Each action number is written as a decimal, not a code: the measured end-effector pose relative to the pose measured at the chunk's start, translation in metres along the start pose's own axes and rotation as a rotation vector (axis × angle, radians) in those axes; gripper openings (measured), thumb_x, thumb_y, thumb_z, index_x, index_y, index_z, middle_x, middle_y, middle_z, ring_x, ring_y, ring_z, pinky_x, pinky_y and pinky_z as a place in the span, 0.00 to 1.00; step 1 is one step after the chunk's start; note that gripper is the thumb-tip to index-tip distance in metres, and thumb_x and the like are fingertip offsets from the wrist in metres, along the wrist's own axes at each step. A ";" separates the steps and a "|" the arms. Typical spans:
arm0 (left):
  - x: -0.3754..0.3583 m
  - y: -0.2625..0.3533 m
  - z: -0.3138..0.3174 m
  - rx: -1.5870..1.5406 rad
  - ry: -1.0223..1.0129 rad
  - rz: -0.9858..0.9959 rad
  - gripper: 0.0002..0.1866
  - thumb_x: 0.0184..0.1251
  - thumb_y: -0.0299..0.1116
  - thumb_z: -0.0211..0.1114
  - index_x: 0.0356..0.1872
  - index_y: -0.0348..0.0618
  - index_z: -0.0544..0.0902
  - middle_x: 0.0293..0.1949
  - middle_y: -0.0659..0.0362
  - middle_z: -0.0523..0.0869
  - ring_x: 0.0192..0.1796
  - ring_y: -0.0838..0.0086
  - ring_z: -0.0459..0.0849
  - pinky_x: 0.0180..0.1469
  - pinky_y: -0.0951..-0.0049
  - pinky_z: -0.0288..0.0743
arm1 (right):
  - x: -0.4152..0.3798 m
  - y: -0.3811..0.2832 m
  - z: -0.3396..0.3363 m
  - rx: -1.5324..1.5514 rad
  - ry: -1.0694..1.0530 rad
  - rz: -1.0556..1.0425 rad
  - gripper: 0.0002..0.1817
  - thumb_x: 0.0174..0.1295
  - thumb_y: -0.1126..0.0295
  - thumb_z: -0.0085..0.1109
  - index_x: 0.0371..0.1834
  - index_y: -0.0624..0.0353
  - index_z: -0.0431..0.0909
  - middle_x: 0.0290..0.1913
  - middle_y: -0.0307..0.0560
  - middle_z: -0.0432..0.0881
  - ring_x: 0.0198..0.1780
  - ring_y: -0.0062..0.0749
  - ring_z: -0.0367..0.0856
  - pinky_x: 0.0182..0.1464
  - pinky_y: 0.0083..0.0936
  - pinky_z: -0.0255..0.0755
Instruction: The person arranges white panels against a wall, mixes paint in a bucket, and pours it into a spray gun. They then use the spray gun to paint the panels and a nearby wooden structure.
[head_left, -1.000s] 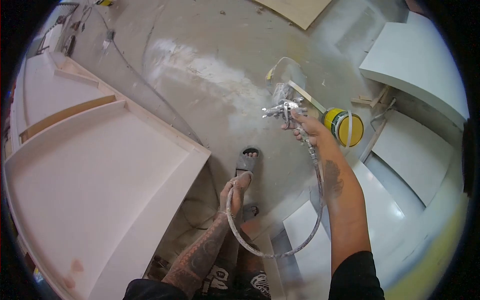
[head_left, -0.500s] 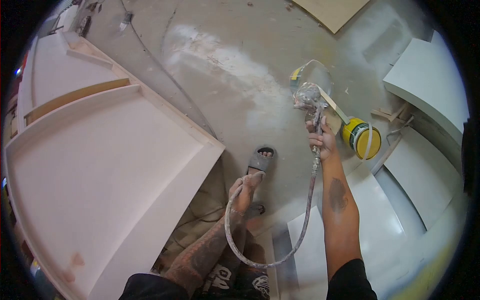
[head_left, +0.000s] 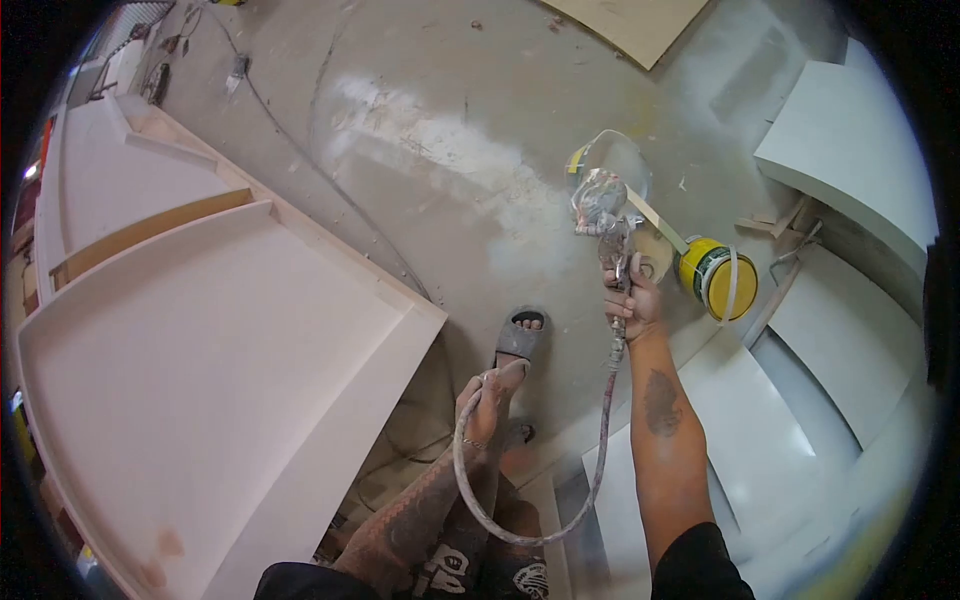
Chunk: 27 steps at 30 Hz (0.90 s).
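Observation:
My right hand (head_left: 638, 300) is closed around the handle of a paint-smeared spray gun (head_left: 618, 240), held out above the floor. A messy, shiny cup or covering (head_left: 600, 195) sits at the gun's far end. From the handle's bottom a paint-stained hose (head_left: 605, 440) hangs in a loop and rises to my left hand (head_left: 483, 405), whose fingers are wrapped round it. Just past the gun is a clear round container (head_left: 625, 150) with a yellow mark, partly hidden by it. To the right of my right hand stands a yellow can (head_left: 722, 280), with a flat stick (head_left: 658, 220) reaching toward it.
A large pale curved panel (head_left: 200, 370) with raised edges fills the left side. White curved pieces (head_left: 850, 150) and boards (head_left: 750, 410) lie at the right. A cable (head_left: 350, 205) crosses the dusty floor (head_left: 470, 260), with a brush (head_left: 238, 72) beside it. My sandalled foot (head_left: 522, 335) is below.
The view has shifted a little, so the floor and panels sit slightly lower. My right hand and the spray gun have come slightly nearer to me. Both hands keep their hold.

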<state>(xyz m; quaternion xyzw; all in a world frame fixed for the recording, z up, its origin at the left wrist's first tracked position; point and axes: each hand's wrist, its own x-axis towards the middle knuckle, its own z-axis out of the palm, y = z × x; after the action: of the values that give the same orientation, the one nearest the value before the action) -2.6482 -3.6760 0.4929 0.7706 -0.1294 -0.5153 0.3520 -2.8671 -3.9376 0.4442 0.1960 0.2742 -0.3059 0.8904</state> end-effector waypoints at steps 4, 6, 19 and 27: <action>-0.003 0.065 0.006 -0.029 -0.059 -0.223 0.18 0.72 0.42 0.54 0.42 0.34 0.81 0.30 0.60 0.81 0.33 0.79 0.75 0.37 0.79 0.70 | 0.006 -0.001 -0.004 -0.020 0.201 -0.049 0.21 0.68 0.50 0.50 0.48 0.59 0.73 0.35 0.48 0.82 0.14 0.15 0.62 0.14 0.13 0.58; 0.001 0.077 0.005 0.045 -0.063 -0.295 0.18 0.73 0.42 0.53 0.42 0.34 0.81 0.30 0.61 0.81 0.33 0.80 0.75 0.37 0.79 0.69 | 0.002 -0.001 -0.003 -0.071 0.128 -0.054 0.21 0.67 0.50 0.51 0.46 0.59 0.73 0.34 0.47 0.81 0.14 0.15 0.62 0.14 0.13 0.57; 0.004 0.094 0.004 -0.094 -0.085 -0.354 0.20 0.73 0.45 0.53 0.45 0.36 0.81 0.30 0.63 0.80 0.32 0.82 0.74 0.35 0.81 0.68 | -0.003 0.003 0.007 -0.101 0.185 -0.045 0.20 0.65 0.49 0.55 0.45 0.56 0.72 0.34 0.49 0.81 0.13 0.16 0.62 0.14 0.14 0.56; 0.001 0.093 0.005 -0.072 -0.091 -0.116 0.17 0.74 0.43 0.53 0.42 0.37 0.82 0.27 0.64 0.78 0.29 0.83 0.71 0.32 0.82 0.66 | -0.002 0.007 0.021 -0.170 0.294 -0.054 0.19 0.66 0.50 0.54 0.45 0.56 0.72 0.34 0.50 0.81 0.14 0.16 0.61 0.14 0.15 0.56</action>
<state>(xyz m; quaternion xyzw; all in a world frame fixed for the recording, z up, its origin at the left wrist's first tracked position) -2.6366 -3.7451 0.5538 0.7393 -0.0819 -0.5737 0.3430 -2.8565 -3.9426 0.4624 0.1553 0.4315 -0.2736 0.8455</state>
